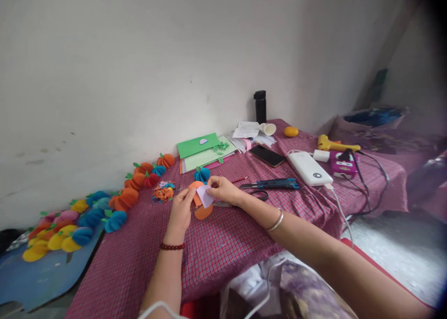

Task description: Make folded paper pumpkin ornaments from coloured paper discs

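Note:
My left hand (181, 209) is closed in a pinch on a piece of orange paper (196, 186). A lilac paper piece (205, 196) lies against the orange one, and the fingers of my right hand (225, 190) pinch its edge. Below them, an orange paper round (203, 213) rests on the checked tablecloth. Just behind my hands sits a blue paper pumpkin (201, 174) with a green leaf. Scissors (260, 196) lie partly hidden under my right wrist. A blue utility knife (277, 184) and a red pencil (240, 179) are close by.
Several coloured paper pumpkins (124, 199) line the left, beside a heap of paper scraps (163, 192). Green sheets (197, 145) lie by the wall. On the right are a phone (267, 155), a power bank (309, 168), a purple power strip (342, 164) and a black bottle (260, 107).

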A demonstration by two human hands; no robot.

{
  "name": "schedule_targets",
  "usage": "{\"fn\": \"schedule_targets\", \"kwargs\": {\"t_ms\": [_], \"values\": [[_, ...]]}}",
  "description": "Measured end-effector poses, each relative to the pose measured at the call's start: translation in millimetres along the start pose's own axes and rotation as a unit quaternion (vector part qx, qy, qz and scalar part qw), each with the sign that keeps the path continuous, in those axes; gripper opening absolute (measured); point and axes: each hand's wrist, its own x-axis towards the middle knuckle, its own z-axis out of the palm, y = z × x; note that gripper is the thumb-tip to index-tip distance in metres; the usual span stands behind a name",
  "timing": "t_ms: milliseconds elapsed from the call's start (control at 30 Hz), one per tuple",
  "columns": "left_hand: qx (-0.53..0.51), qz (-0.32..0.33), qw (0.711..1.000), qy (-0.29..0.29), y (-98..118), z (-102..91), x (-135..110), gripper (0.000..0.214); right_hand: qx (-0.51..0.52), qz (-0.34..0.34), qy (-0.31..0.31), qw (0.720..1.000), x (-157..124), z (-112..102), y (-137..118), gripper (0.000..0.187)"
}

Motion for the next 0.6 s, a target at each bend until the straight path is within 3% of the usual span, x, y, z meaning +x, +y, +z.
{"fn": "schedule_targets", "kwargs": {"t_ms": [200,300,467,600], "values": [[-0.014,-0.003,0.999,0.042,3,-9.4,2,0.034,0.185,0.055,0.073,0.978,6,-13,-8,0.024],[0.025,0.017,0.997,0.064,2,-14.1,4,0.034,0.232,0.062,0.073,0.968,7,-23,-14,0.028],[0.174,0.043,0.983,0.043,-6,-12.4,5,0.033,0.171,0.054,0.006,0.984,2,-18,-14,0.022],[0.165,-0.007,0.986,0.014,-11,-3.8,5,0.029,0.088,0.042,-0.021,0.995,-2,-4,-6,0.015]]}}
